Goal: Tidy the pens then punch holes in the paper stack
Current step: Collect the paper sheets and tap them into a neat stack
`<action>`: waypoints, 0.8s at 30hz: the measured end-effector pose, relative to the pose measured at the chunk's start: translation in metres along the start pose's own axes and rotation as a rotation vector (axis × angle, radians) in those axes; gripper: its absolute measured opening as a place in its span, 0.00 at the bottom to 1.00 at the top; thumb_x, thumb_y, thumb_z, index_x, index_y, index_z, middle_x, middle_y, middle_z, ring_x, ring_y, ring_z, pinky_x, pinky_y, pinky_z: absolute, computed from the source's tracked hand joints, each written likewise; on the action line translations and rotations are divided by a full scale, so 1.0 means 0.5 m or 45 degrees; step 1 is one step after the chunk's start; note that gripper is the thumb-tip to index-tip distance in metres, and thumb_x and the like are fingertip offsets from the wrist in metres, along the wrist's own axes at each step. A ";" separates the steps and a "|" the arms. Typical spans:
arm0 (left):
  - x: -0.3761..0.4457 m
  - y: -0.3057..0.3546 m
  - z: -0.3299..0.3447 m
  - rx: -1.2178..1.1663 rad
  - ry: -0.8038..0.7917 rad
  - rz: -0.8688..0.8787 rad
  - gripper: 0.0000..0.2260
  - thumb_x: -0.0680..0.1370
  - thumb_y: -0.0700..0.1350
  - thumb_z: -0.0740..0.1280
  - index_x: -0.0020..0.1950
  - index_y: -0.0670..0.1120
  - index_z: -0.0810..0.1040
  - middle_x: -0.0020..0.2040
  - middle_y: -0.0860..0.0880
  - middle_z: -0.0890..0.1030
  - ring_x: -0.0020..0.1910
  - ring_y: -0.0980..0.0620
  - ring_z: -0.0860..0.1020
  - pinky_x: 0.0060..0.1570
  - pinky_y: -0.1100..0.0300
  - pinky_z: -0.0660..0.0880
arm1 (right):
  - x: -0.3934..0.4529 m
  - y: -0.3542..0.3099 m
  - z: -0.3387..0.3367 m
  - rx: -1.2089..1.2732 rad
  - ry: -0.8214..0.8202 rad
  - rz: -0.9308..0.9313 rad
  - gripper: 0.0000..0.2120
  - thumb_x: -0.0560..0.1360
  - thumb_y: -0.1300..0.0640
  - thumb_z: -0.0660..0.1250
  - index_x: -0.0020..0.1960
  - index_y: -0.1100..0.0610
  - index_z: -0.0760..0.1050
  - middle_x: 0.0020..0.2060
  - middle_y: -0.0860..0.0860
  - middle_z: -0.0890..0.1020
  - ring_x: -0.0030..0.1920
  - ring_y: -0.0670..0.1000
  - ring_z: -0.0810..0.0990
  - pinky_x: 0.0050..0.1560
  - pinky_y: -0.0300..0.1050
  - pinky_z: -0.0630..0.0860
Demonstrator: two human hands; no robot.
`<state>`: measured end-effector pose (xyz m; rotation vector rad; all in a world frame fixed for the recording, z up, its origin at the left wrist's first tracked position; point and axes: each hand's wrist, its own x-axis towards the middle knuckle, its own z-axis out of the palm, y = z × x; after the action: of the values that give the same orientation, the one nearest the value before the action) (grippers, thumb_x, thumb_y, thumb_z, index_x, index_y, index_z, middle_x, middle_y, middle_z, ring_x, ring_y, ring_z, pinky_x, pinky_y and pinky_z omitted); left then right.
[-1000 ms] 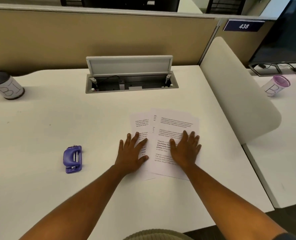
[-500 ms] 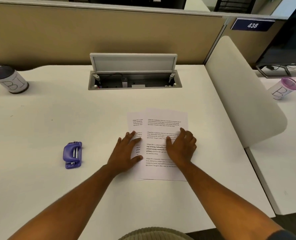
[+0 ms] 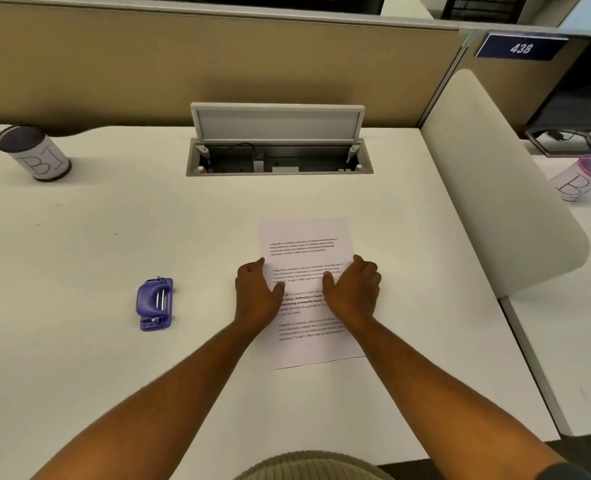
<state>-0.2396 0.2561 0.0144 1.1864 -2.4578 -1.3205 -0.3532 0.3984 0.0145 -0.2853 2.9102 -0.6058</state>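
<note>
Head view: white desk [image 3: 79, 341], tan partition [image 3: 183, 64], paper stack [image 3: 304, 237] between hands.

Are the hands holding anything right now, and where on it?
The paper stack: left hand grips its left edge, right hand its right edge, mid-height.

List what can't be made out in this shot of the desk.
Head view only:
- paper stack: print blurred; sheet count not visible.
- left hand and right hand: curled fingertips hidden at the stack's side edges.
- dark cup: contents hidden by its wall.
- cable tray: interior shadowed.
</note>
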 end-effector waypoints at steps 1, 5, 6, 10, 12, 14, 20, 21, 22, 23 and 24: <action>0.003 0.007 0.003 -0.011 -0.002 -0.020 0.32 0.78 0.48 0.72 0.78 0.42 0.64 0.73 0.41 0.67 0.71 0.42 0.70 0.72 0.47 0.68 | 0.000 -0.006 0.002 0.011 -0.013 -0.021 0.36 0.75 0.43 0.69 0.74 0.62 0.63 0.66 0.60 0.72 0.65 0.62 0.70 0.64 0.55 0.71; 0.015 0.013 -0.002 -0.079 -0.023 -0.100 0.30 0.78 0.49 0.71 0.78 0.43 0.65 0.74 0.41 0.67 0.71 0.43 0.70 0.72 0.47 0.68 | 0.011 -0.005 -0.010 0.025 0.001 0.107 0.38 0.74 0.41 0.70 0.74 0.61 0.63 0.67 0.60 0.71 0.66 0.63 0.70 0.64 0.58 0.71; 0.016 0.010 -0.003 -0.061 -0.033 -0.092 0.30 0.78 0.49 0.70 0.77 0.43 0.65 0.74 0.41 0.67 0.71 0.43 0.70 0.72 0.47 0.68 | 0.013 -0.003 -0.014 -0.003 0.000 0.154 0.38 0.73 0.41 0.71 0.74 0.61 0.63 0.67 0.60 0.71 0.66 0.63 0.70 0.64 0.58 0.71; 0.014 0.003 0.002 0.063 -0.085 -0.007 0.32 0.77 0.49 0.72 0.77 0.41 0.65 0.73 0.42 0.66 0.71 0.44 0.69 0.73 0.51 0.67 | 0.010 -0.018 -0.012 -0.059 -0.062 0.171 0.36 0.72 0.39 0.71 0.68 0.62 0.65 0.65 0.60 0.72 0.65 0.62 0.71 0.63 0.56 0.73; 0.015 0.004 0.004 0.122 -0.094 0.021 0.33 0.76 0.49 0.72 0.78 0.41 0.64 0.72 0.43 0.67 0.72 0.45 0.68 0.73 0.54 0.66 | 0.012 -0.034 -0.010 -0.051 -0.087 0.193 0.35 0.72 0.39 0.71 0.66 0.62 0.66 0.64 0.60 0.72 0.64 0.62 0.71 0.62 0.55 0.73; 0.021 0.005 0.002 0.156 -0.119 0.028 0.34 0.77 0.50 0.72 0.78 0.41 0.64 0.71 0.42 0.67 0.72 0.45 0.67 0.72 0.54 0.65 | 0.019 -0.043 -0.010 -0.015 -0.110 0.227 0.35 0.71 0.39 0.72 0.66 0.62 0.67 0.64 0.61 0.73 0.64 0.63 0.73 0.61 0.55 0.74; 0.030 0.008 -0.010 0.106 -0.166 0.007 0.33 0.76 0.50 0.72 0.78 0.41 0.65 0.71 0.43 0.67 0.71 0.45 0.69 0.72 0.53 0.67 | 0.057 -0.043 -0.022 0.578 -0.390 0.376 0.32 0.62 0.35 0.76 0.56 0.56 0.79 0.50 0.52 0.86 0.49 0.55 0.86 0.55 0.51 0.83; 0.028 0.006 -0.011 0.105 -0.169 0.015 0.33 0.77 0.50 0.72 0.77 0.41 0.65 0.71 0.43 0.67 0.70 0.45 0.69 0.72 0.53 0.68 | 0.063 -0.042 -0.029 0.752 -0.449 0.415 0.29 0.59 0.36 0.78 0.51 0.55 0.82 0.44 0.51 0.88 0.44 0.54 0.88 0.52 0.52 0.84; 0.028 0.002 -0.012 0.104 -0.171 0.026 0.32 0.77 0.50 0.72 0.77 0.41 0.66 0.71 0.43 0.68 0.70 0.45 0.70 0.71 0.52 0.68 | 0.069 -0.040 -0.035 0.913 -0.523 0.466 0.27 0.57 0.40 0.81 0.48 0.56 0.84 0.41 0.52 0.89 0.41 0.55 0.88 0.49 0.54 0.85; 0.028 -0.001 -0.013 0.102 -0.171 0.035 0.32 0.77 0.50 0.72 0.77 0.42 0.66 0.70 0.43 0.68 0.69 0.45 0.71 0.71 0.52 0.69 | 0.074 -0.036 -0.042 1.058 -0.598 0.514 0.25 0.56 0.44 0.84 0.46 0.58 0.85 0.40 0.54 0.89 0.40 0.57 0.89 0.46 0.55 0.86; 0.027 -0.004 -0.015 0.097 -0.167 0.041 0.31 0.77 0.50 0.72 0.76 0.42 0.67 0.70 0.44 0.69 0.68 0.46 0.72 0.70 0.52 0.70 | 0.076 -0.032 -0.048 1.163 -0.649 0.538 0.25 0.55 0.49 0.86 0.46 0.60 0.85 0.41 0.56 0.89 0.40 0.59 0.89 0.43 0.54 0.86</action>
<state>-0.2448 0.2414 0.0141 1.1047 -2.6287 -1.3486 -0.3923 0.3850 0.0386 0.2520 1.8725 -1.4109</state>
